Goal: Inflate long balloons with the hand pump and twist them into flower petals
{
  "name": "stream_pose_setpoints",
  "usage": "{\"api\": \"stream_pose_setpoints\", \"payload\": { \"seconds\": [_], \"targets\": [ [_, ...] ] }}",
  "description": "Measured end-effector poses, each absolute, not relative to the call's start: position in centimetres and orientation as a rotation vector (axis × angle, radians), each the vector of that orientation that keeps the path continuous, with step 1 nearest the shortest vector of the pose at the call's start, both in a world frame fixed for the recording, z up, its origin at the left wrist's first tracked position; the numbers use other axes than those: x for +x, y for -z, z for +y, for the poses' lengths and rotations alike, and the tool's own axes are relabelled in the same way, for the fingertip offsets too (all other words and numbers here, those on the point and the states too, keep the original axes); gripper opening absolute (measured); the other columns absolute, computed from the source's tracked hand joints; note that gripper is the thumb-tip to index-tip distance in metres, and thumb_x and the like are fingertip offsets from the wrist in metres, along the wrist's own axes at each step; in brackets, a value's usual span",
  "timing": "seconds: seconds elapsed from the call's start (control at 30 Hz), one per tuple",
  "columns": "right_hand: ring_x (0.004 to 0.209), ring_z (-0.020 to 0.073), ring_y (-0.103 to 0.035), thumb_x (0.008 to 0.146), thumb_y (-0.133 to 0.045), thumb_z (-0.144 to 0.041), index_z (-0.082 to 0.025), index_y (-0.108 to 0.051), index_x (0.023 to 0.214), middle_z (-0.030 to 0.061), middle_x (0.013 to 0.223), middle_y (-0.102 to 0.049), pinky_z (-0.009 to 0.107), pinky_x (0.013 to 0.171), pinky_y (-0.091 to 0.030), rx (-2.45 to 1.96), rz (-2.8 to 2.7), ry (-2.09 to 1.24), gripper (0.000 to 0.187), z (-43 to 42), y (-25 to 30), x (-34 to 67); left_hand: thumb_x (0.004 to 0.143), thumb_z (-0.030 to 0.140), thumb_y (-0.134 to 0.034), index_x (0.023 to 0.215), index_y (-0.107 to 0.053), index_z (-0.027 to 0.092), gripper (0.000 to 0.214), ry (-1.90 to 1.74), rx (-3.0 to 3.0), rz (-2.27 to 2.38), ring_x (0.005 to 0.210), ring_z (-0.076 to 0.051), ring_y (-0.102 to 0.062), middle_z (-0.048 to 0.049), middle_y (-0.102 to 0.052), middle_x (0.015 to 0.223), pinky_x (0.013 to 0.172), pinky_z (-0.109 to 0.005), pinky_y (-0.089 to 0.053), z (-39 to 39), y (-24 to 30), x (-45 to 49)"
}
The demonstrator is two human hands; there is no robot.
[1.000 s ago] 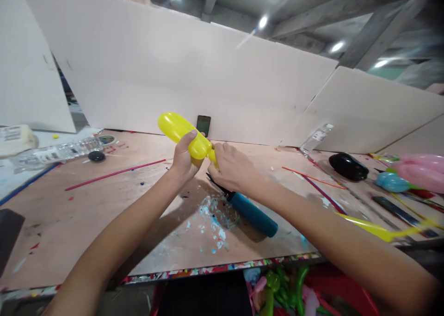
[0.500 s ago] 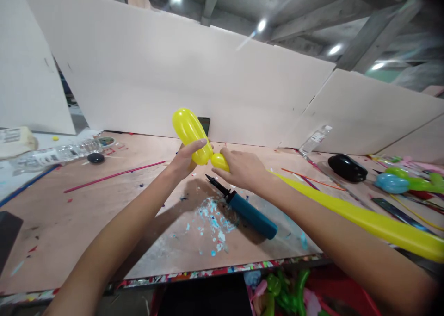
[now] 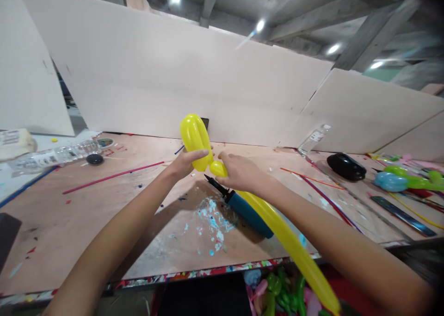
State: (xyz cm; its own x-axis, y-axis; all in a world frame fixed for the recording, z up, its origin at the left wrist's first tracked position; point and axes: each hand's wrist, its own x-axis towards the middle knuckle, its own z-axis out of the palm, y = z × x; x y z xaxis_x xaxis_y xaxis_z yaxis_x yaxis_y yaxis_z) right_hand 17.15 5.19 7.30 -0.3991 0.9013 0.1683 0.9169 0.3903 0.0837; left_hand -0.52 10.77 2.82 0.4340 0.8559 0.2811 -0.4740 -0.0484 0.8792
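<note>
Both hands hold one long yellow modelling balloon (image 3: 194, 138) above the wooden table (image 3: 104, 214). My left hand (image 3: 185, 162) is closed on the base of its folded, twisted section, which stands upright. My right hand (image 3: 238, 171) pinches a small bubble of the same balloon just to the right. The untwisted tail (image 3: 287, 242) runs from under my right hand down over the table's front edge. A teal hand pump (image 3: 248, 208) with a black nozzle lies on the table right below my hands.
A water bottle (image 3: 57, 155), a black cap (image 3: 94, 158) and a long red uninflated balloon (image 3: 111, 175) lie at left. A second bottle (image 3: 314, 139), a black case (image 3: 346, 166) and blue and green balloons (image 3: 405, 181) are at right. White boards wall the back. Balloons fill a bin (image 3: 284, 293) below the edge.
The folded yellow section has turned more upright. The balloon's long tail has swung from out over the right side of the table down toward me, under my right forearm.
</note>
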Motion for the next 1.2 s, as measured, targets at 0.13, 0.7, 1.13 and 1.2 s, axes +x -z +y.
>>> {"api": "stream_pose_setpoints", "payload": {
  "seconds": [0.13,0.7,1.13,1.2],
  "targets": [
    [0.079,0.0268,-0.060,0.071,-0.061,-0.046,-0.015,-0.056,0.092,0.0133,0.092,-0.063,0.037,0.065,-0.044,-1.683,-2.426,-0.156,0.038,5.5,-7.4,17.2,0.064,0.031,-0.070,0.094,-0.067,0.013,0.035,-1.095,1.075,0.248,0.081,-0.021,-0.063,-0.0078,-0.067,0.089,0.075,-0.033,-0.050,10.6,-3.4,-1.3],
    [0.074,0.0164,-0.063,0.072,-0.069,-0.032,-0.013,-0.056,0.100,0.0065,0.089,-0.063,0.030,0.067,-0.054,-0.964,-1.241,-2.288,0.036,3.3,-4.6,17.7,0.057,0.033,-0.067,0.125,-0.048,0.024,0.071,-0.961,0.998,-0.045,0.094,-0.030,-0.060,-0.0082,-0.062,0.099,0.085,-0.051,-0.047,9.6,-4.5,-2.8],
    [0.067,0.0153,-0.060,0.078,-0.063,-0.037,-0.020,-0.052,0.101,0.0031,0.083,-0.062,0.028,0.060,-0.051,-1.088,-1.416,-1.940,0.031,1.9,-6.0,16.0,0.057,0.041,-0.067,0.114,-0.054,0.023,0.061,-1.048,1.018,0.074,0.094,-0.029,-0.062,-0.0087,-0.063,0.101,0.082,-0.048,-0.050,8.9,-4.9,-2.1],
    [0.063,0.0137,-0.058,0.076,-0.067,-0.035,-0.022,-0.049,0.107,0.0003,0.078,-0.061,0.026,0.057,-0.049,-1.085,-1.505,-1.814,0.038,1.8,-5.8,15.6,0.058,0.040,-0.068,0.115,-0.054,0.023,0.061,-1.054,1.007,0.075,0.094,-0.029,-0.062,-0.0087,-0.064,0.102,0.082,-0.047,-0.050,8.7,-5.0,-1.9]
  ]
}}
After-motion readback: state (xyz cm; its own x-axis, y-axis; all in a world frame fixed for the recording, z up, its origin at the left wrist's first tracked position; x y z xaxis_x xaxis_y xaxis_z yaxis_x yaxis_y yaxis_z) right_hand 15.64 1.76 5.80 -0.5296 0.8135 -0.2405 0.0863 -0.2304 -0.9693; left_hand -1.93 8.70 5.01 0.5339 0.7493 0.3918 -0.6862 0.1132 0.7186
